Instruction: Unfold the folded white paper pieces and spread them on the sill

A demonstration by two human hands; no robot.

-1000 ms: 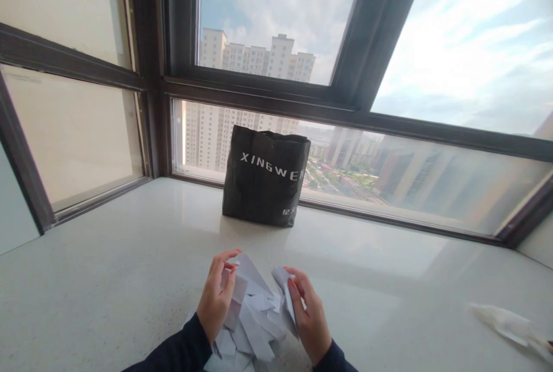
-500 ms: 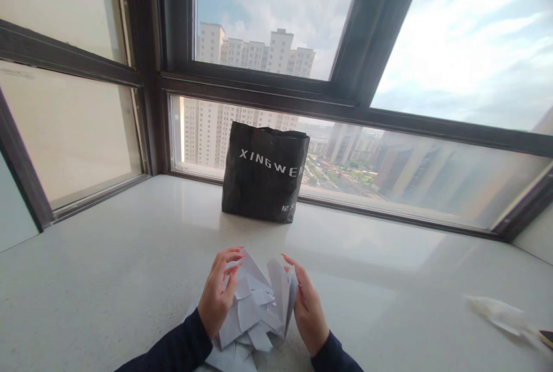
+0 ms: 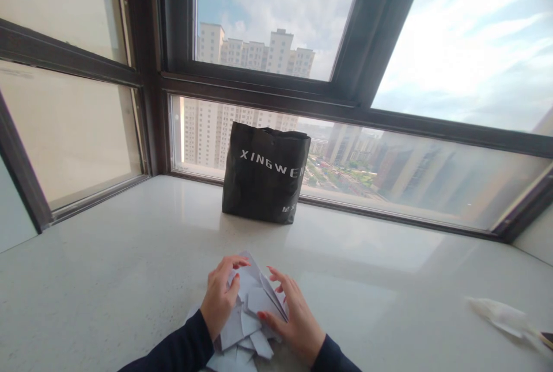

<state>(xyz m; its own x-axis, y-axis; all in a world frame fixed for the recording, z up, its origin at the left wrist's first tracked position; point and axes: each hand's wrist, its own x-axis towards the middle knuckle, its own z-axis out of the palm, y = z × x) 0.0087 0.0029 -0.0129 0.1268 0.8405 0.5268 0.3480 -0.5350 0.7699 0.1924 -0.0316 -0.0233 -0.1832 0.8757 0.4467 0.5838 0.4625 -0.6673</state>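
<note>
A loose heap of white paper pieces (image 3: pixel 250 326) lies on the white surface between my two hands. On its left, my left hand (image 3: pixel 220 297) curves around the edge, thumb and fingers apart, the fingertips over the upper pieces. From the right, my right hand (image 3: pixel 298 317) has a slanted stack of paper pieces (image 3: pixel 265 300) between its thumb in front and its fingers behind. Exactly how firmly it grips them cannot be made out. Behind the heap stands a black bag (image 3: pixel 263 176) with white lettering, upright and apart from both hands.
Dark-framed windows (image 3: pixel 259 87) border the white sill (image 3: pixel 367 285) at the back and left. A whitish, blurred item with a dark end (image 3: pixel 496 308) lies far right. Tall buildings show outside the glass.
My right hand has moved left and inward, tilting the upright pieces over the heap. Its thumb now lies in front of them. My left hand has shifted slightly; the bag stays put.
</note>
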